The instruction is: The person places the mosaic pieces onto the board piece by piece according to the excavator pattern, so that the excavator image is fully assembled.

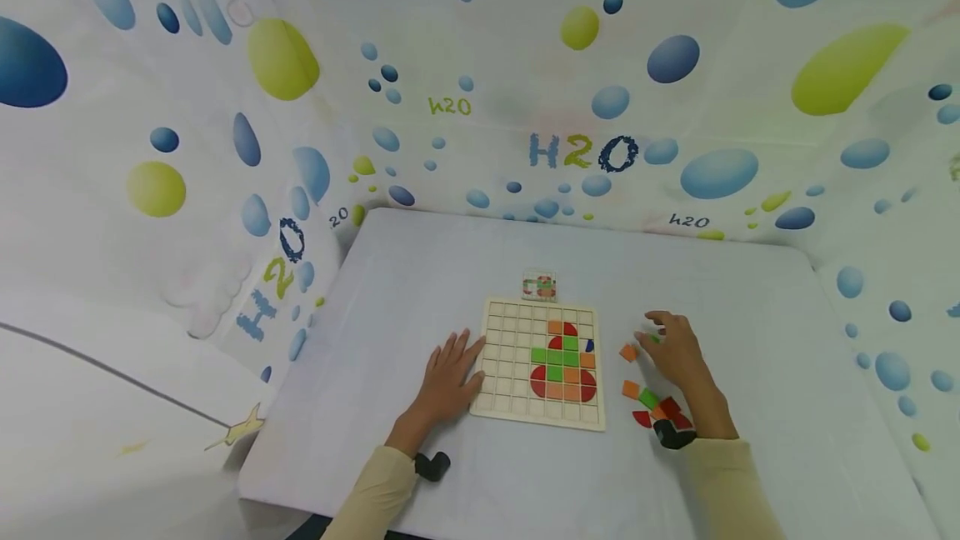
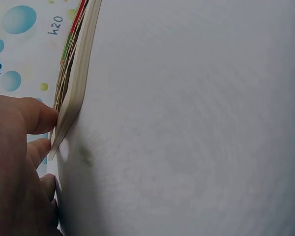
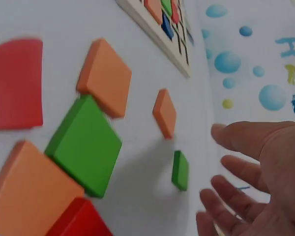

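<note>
White-covered table (image 1: 352,307), bubble-print backdrop (image 1: 510,57) with H2O lettering behind it. Right hand (image 1: 677,352): thumb and fingers apart, nothing gripped, above the table on the board's right side. Nearest to it is a green tile (image 3: 180,170), lying on the table just short of the fingertips, no contact visible in the right wrist view. Tile looks square, so no clear long axis; partly hidden by the hand from the head view. Just beside it, an orange tile (image 1: 628,352) sits turned off the board's grid lines, one corner toward the person. Nearer the person, a loose cluster: another orange tile (image 1: 631,389), a second green tile (image 1: 648,397) set diamond-wise, a red quarter-round (image 1: 642,418), more red and orange pieces overlapping.

Left hand (image 1: 448,382): fingers straight and spread, thumb apart, thumb and index touching the left edge of the board (image 1: 498,357). Board lies flat, roughly square, no obvious long axis; near edge slants slightly, right corner closer to the person. Red, green, orange and blue pieces fill cells in its right half. Small pattern card (image 1: 539,285) lies just beyond the board's far edge.
</note>
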`<state>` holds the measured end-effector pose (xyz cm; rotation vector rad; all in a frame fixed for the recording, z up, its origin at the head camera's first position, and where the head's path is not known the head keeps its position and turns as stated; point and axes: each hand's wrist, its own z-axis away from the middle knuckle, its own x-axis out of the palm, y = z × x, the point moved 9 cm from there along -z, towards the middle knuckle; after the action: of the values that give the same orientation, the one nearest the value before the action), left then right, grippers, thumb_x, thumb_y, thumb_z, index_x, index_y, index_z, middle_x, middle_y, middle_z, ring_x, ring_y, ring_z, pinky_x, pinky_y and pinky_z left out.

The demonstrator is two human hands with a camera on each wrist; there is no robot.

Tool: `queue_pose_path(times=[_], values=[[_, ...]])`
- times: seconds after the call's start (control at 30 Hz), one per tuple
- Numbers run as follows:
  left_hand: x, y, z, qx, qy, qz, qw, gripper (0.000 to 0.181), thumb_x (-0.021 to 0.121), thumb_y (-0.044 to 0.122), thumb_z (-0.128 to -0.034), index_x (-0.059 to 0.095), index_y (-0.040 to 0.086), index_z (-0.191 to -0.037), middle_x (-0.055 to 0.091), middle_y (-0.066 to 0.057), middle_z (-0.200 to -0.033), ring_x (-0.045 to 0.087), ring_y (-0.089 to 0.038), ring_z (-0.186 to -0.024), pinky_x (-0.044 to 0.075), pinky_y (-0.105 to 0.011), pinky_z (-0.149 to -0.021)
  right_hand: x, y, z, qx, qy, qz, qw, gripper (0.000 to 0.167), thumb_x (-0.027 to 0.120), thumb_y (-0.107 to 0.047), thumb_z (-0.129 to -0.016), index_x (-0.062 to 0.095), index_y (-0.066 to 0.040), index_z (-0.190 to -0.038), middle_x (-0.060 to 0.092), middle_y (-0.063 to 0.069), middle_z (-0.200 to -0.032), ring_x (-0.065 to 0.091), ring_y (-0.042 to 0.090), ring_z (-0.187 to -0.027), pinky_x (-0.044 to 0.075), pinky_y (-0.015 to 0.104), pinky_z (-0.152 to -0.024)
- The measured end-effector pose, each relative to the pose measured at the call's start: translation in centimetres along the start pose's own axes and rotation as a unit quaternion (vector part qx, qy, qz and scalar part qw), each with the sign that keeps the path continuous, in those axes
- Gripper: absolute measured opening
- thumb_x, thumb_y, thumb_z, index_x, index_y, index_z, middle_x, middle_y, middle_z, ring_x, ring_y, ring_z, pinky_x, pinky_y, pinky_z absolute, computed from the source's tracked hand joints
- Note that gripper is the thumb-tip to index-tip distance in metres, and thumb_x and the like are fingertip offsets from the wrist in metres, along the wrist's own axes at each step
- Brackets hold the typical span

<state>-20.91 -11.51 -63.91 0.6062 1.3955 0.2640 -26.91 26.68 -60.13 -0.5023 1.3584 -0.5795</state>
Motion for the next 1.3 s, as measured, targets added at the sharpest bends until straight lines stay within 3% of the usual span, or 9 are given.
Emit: queue_pose_path(times=[0.13, 0.27, 0.67, 1.0, 1.3], values=[[0.0, 0.0, 0.1, 0.0, -0.003, 0.001, 1.0, 0.063, 0.052, 0.031, -0.1059, 0.038, 0.016, -0.165, 0.023, -0.015, -0.175, 0.015, -0.041, -0.162, 0.012, -0.066, -0.127, 0.1, 2.3, 0.0, 0.051, -0.022, -0.007, 0.9984, 0.058, 0.064, -0.022, -0.102, 0.046, 0.01, -0.147, 0.044, 0.038, -0.143, 0.044, 0.055, -0.133, 0.041, 0.068, -0.11], [-0.1, 0.1, 0.1, 0.002, -0.003, 0.001, 1.0, 0.062, 0.051, 0.031, -0.1058, 0.038, 0.016, -0.165, 0.024, -0.015, -0.175, 0.015, -0.041, -0.162, 0.013, -0.066, -0.127, 0.7, 3.8, 0.0, 0.081, -0.015, -0.011, 0.9965, 0.056, 0.064, -0.022, -0.101, 0.048, 0.009, -0.144, 0.044, 0.036, -0.141, 0.04, 0.054, -0.132, 0.04, 0.068, -0.108], [-0.5, 0.3, 0.3, 0.01, 0.014, 0.011, 0.9998, 0.062, 0.052, 0.029, -0.1049, 0.04, 0.014, -0.164, 0.027, -0.018, -0.173, 0.018, -0.044, -0.161, 0.013, -0.068, -0.125, 1.8, 2.7, -0.4, 0.01, 0.004, -0.023, 0.9997, 0.042, 0.062, -0.011, -0.104, 0.056, 0.008, -0.141, 0.048, 0.036, -0.141, 0.048, 0.051, -0.13, 0.041, 0.065, -0.113], [-0.5, 0.2, 0.3, 0.016, 0.028, 0.019, 0.9993, 0.061, 0.052, 0.03, -0.1051, 0.041, 0.015, -0.163, 0.028, -0.019, -0.172, 0.02, -0.045, -0.16, 0.014, -0.07, -0.124, 1.7, 2.5, 0.1, 0.015, 0.032, -0.012, 0.9993, 0.038, 0.059, -0.011, -0.104, 0.058, 0.008, -0.137, 0.052, 0.035, -0.133, 0.05, 0.05, -0.126, 0.043, 0.065, -0.107], [-0.2, 0.0, 0.2, -0.004, -0.001, 0.006, 1.0, 0.062, 0.052, 0.03, -0.1059, 0.039, 0.016, -0.165, 0.024, -0.015, -0.175, 0.016, -0.04, -0.162, 0.012, -0.066, -0.127, 1.7, 3.0, 0.6, 0.055, 0.046, -0.034, 0.9968, 0.043, 0.056, -0.013, -0.107, 0.051, 0.009, -0.143, 0.047, 0.036, -0.135, 0.049, 0.049, -0.125, 0.046, 0.063, -0.109]])
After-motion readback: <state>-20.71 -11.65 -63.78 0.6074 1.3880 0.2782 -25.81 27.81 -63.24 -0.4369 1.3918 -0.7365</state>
